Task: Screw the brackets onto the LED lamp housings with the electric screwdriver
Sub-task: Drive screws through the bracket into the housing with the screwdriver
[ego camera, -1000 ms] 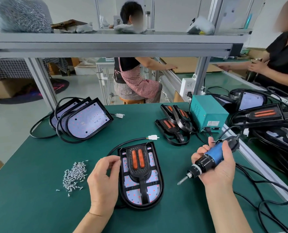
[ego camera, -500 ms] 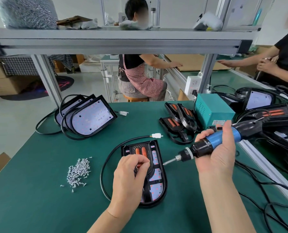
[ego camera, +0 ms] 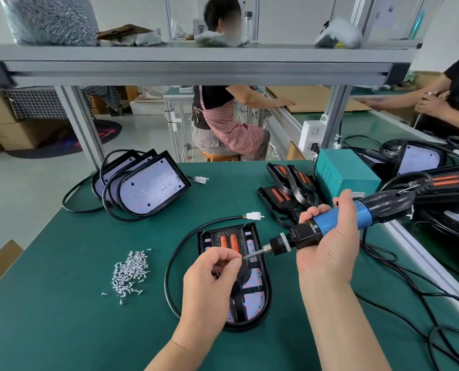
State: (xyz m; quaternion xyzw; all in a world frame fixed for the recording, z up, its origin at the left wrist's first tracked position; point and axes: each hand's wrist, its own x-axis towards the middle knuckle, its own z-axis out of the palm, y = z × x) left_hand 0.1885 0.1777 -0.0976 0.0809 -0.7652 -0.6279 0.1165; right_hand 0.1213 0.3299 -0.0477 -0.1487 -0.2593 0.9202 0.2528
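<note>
Left hand (ego camera: 212, 277) is pinching a probable screw (ego camera: 241, 259) over the lamp housing (ego camera: 260, 298); right hand (ego camera: 330, 253) is gripping the screwdriver (ego camera: 330, 221), lying near level, bit (ego camera: 253, 254) pointing left at those fingers (ego camera: 229, 261).

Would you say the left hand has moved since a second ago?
Yes. The left hand went right, from the left edge of the lamp housing to over its middle.

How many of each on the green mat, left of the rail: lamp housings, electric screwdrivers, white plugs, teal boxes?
Lamp housings: 4 (3 stacked at left, 1 at centre)
Electric screwdriver: 1
White plugs: 2
Teal box: 1
Total: 8
</note>
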